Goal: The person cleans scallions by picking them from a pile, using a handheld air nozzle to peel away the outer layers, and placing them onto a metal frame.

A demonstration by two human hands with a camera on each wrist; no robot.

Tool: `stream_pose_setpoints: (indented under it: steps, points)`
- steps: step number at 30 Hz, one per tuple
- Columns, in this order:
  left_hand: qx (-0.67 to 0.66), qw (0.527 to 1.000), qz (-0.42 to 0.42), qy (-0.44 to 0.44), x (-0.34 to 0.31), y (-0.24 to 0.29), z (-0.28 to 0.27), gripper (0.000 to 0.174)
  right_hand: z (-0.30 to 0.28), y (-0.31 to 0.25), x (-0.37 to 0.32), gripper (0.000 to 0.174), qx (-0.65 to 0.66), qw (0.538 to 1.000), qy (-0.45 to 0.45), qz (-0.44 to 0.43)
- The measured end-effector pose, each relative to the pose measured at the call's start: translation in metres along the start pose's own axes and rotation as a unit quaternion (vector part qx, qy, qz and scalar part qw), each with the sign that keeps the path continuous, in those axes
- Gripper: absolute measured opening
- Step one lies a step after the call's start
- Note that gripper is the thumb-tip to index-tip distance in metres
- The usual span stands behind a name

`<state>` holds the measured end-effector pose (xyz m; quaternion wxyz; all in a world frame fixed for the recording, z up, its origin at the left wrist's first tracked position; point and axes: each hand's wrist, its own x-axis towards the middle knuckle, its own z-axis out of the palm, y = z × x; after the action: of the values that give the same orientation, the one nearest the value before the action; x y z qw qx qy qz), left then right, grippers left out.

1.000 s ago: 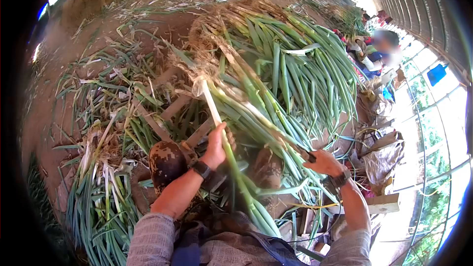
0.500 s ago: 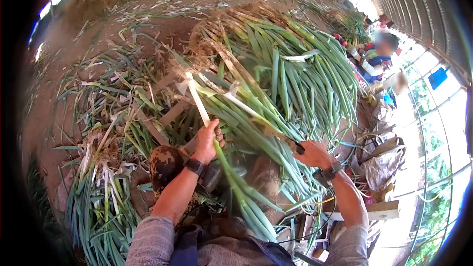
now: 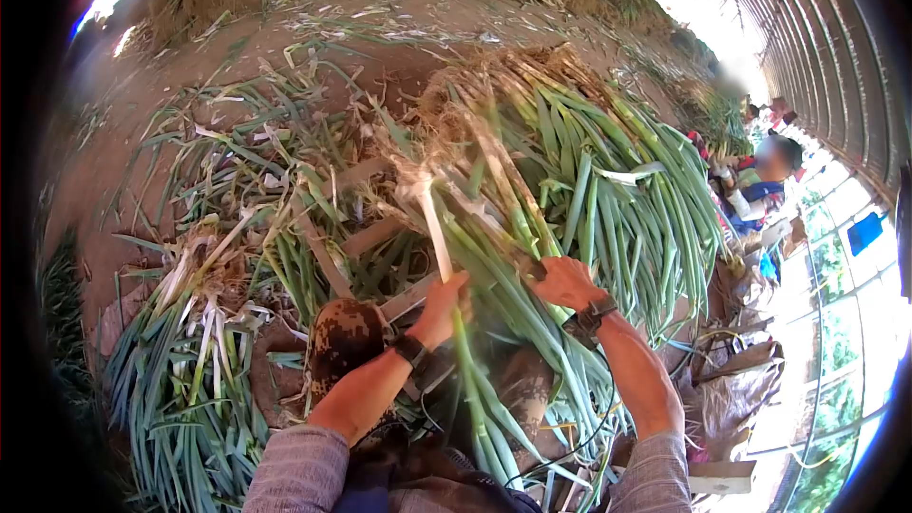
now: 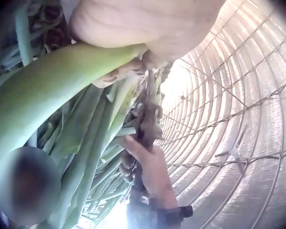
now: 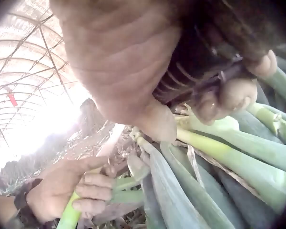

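Head view: nearest, at the bottom edge, are the person's grey sleeves (image 3: 299, 465), with a dark band on each wrist. The left hand (image 3: 442, 309) is wrapped round the stalk of one leek (image 3: 435, 228), its pale root end pointing away from the body and its green leaves trailing back between the knees (image 3: 347, 337), which are in camouflage cloth. The right hand (image 3: 562, 283) is beside it, over the leaves of other leeks; the right wrist view shows its fingers curled round a dark, ridged handle (image 5: 195, 76). The far end of that tool is too unclear to make out.

To the left of the knees lies a bundle of leeks (image 3: 195, 399), white ends away from the body. Just beyond the hands and to the right spreads a large pile of leeks (image 3: 617, 190), roots at its upper left. Leaf scraps (image 3: 247, 147) litter the brown ground to the left of it. A crumpled brown sheet (image 3: 746, 380) lies on the right. Farther off sit another person (image 3: 755, 185), face blurred, and a blue object (image 3: 864, 233), under a ribbed, arched roof (image 3: 826, 57).
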<state>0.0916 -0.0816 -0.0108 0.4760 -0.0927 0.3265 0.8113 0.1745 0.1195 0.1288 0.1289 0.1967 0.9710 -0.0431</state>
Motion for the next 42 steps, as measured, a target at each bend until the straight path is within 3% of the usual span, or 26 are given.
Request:
stream_pose_setpoints:
  steps: [10,12,16,21,23,25,28,29,31,33,34,35,37,38,39,40,41,42]
  points:
    - [0.003,0.999,-0.010,-0.042,-0.006,-0.006,0.004,0.022,0.020,-0.001,0.022,0.036,0.073,0.995,0.072,-0.001]
    - [-0.013,1.000,-0.008,-0.001,-0.008,-0.002,0.004,0.019,0.032,0.002,0.020,0.035,0.072,0.989,0.127,-0.028]
    - [-0.011,0.999,-0.003,0.035,-0.005,0.004,0.003,0.015,0.039,0.011,0.012,0.036,0.054,0.990,0.132,-0.020]
    - [-0.013,0.999,0.037,0.018,-0.001,0.005,-0.003,0.015,0.041,0.027,0.007,0.040,0.040,0.998,0.022,0.034]
    - [-0.012,0.997,0.068,0.025,0.001,0.007,-0.007,0.016,0.020,0.027,-0.011,0.047,0.092,0.992,-0.066,-0.051]
    - [-0.020,0.998,0.056,0.018,-0.004,0.011,-0.012,0.019,0.000,0.008,-0.052,0.040,0.345,0.934,-0.087,-0.046]
    - [-0.016,0.997,0.069,-0.036,-0.017,0.021,0.000,0.026,0.000,-0.012,-0.100,0.041,0.378,0.920,-0.086,-0.048]
    - [-0.012,0.996,0.083,0.010,-0.013,0.018,0.004,0.027,-0.003,-0.023,-0.116,0.049,0.374,0.911,-0.160,0.063]
    - [-0.008,0.999,0.050,-0.016,0.002,0.013,-0.009,0.024,0.025,-0.020,-0.133,0.059,0.385,0.900,-0.201,0.018]
    - [-0.029,0.995,0.081,-0.044,0.006,-0.003,-0.019,0.021,0.035,-0.028,-0.163,0.070,0.484,0.847,-0.218,0.036]
    - [-0.010,0.997,0.070,-0.019,0.007,-0.006,-0.021,0.019,0.050,-0.023,-0.175,0.075,0.498,0.839,-0.218,0.007]
    - [-0.009,0.998,0.067,-0.019,0.007,-0.009,-0.023,0.019,0.073,-0.013,-0.183,0.080,0.438,0.874,-0.210,0.013]
    - [-0.023,0.999,0.021,-0.038,0.012,-0.023,-0.024,0.020,0.078,-0.013,-0.199,0.082,0.435,0.880,-0.192,-0.004]
    - [-0.033,0.986,-0.011,-0.164,0.014,-0.028,-0.034,0.021,0.076,-0.012,-0.203,0.080,0.455,0.875,-0.164,-0.004]
    - [-0.030,0.985,-0.017,-0.168,0.009,-0.038,-0.033,0.021,0.063,-0.018,-0.205,0.079,0.475,0.870,-0.135,-0.005]
    - [-0.018,0.980,-0.004,-0.200,0.002,-0.045,-0.030,0.022,0.029,-0.041,-0.210,0.068,0.527,0.844,-0.068,-0.080]
    - [-0.005,0.973,0.008,-0.231,-0.006,-0.048,-0.024,0.023,0.024,-0.034,-0.201,0.054,0.390,0.905,0.016,-0.167]
    - [-0.014,0.971,-0.022,-0.237,-0.028,-0.042,-0.004,0.025,0.000,-0.044,-0.197,0.047,0.407,0.909,-0.034,-0.081]
